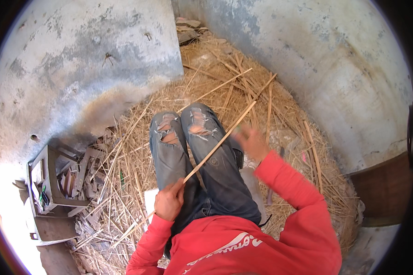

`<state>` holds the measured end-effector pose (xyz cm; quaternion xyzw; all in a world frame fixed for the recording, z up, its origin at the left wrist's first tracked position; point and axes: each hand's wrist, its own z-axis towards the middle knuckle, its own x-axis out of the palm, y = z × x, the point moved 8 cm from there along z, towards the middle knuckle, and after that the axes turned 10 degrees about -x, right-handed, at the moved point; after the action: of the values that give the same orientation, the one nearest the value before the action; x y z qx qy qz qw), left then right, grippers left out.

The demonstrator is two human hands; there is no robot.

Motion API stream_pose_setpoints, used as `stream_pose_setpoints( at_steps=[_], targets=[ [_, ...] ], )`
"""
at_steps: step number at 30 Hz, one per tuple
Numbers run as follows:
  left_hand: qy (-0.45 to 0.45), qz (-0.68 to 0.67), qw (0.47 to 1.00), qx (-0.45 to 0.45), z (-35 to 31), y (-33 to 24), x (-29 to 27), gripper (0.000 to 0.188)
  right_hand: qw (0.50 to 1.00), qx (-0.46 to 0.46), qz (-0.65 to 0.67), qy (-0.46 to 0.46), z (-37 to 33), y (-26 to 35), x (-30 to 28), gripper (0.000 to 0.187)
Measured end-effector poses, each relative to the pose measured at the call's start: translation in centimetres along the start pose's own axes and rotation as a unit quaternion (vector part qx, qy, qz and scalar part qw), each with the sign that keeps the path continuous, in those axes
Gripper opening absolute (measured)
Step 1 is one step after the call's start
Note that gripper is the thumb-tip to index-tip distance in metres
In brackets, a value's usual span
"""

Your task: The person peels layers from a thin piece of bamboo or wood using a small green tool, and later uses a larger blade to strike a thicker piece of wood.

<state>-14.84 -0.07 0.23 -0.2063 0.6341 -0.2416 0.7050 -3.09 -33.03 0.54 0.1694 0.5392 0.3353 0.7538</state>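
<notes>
Over two denim-clad legs [167, 158], fingers of the left hand [169, 201] grasp one pale strip [220, 141]; the right hand [252, 143] is too blurred to tell.

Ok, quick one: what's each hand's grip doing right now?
Left hand: closed, holding the long, thin, straw-coloured wooden strip.
Right hand: blurred, near the strip; open, closed or holding cannot be told.

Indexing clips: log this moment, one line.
left hand: holding pale strip | right hand: near strip, contact unclear | strip: slants over jeans
</notes>
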Motion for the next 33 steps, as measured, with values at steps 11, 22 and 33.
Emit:
stream_pose_setpoints(
  at_steps=[11, 22, 33],
  targets=[
    [0.099, -0.119, 0.987, -0.043, 0.2, 2.9, 0.1, 0.023, 0.998, -0.005, 0.054, 0.027, -0.7, 3.1, -1.8, 0.061],
    [0.111, -0.184, 0.976, -0.037, -0.1, 3.4, -0.1, 0.025, 0.997, 0.062, 0.04, -0.032, 0.5, -3.6, -0.9, 0.046],
    [0.138, -0.124, 0.98, -0.07, -0.3, 2.6, -1.5, 0.023, 0.998, 0.044, 0.035, 0.002, 2.0, 1.0, -0.9, 0.055]
  ],
)
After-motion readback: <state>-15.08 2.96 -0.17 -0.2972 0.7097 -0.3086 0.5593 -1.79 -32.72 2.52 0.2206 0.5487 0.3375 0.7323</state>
